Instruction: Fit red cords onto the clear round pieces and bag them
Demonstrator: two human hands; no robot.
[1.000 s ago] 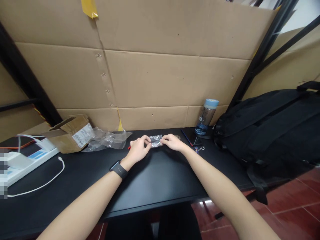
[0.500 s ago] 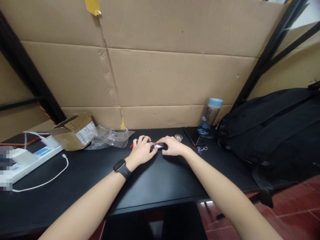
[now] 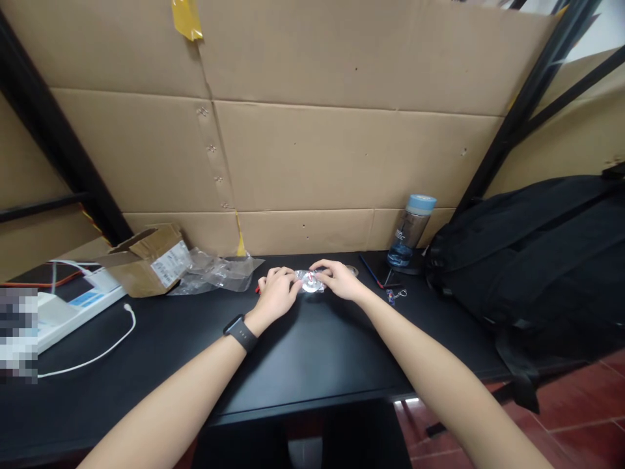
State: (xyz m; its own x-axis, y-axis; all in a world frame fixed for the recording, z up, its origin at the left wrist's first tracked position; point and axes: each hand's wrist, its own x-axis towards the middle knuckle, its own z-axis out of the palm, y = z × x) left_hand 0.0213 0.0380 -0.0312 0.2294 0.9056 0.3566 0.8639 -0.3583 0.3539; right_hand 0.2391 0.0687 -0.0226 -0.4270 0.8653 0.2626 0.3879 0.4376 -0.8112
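Between my hands, at the far middle of the desk, is a small shiny clear-wrapped packet (image 3: 311,283). Its face is silvery with a round shape and a red mark; its exact kind I cannot make out. My left hand (image 3: 278,288) grips the left end with thumb and fingers, and a dark watch (image 3: 239,331) is on that wrist. My right hand (image 3: 338,280) pinches the right end, thumb and fingertips against the wrapping. A small red thing (image 3: 258,288) shows beside my left fingers, mostly hidden. Behind my right hand, a clear round thing (image 3: 352,270) is partly covered.
An opened cardboard box (image 3: 146,260), crumpled clear plastic (image 3: 219,272), a power strip (image 3: 81,312) and a white cable (image 3: 105,352) lie left. To the right are a pen (image 3: 370,268), a keychain (image 3: 392,296), a water bottle (image 3: 411,231) and a black backpack (image 3: 537,260). Cardboard backs the desk.
The packet has turned from a dark, narrow side to its silvery face with the round shape. My right hand has shifted slightly right, partly covering the clear round thing. The camera view has tilted slightly.
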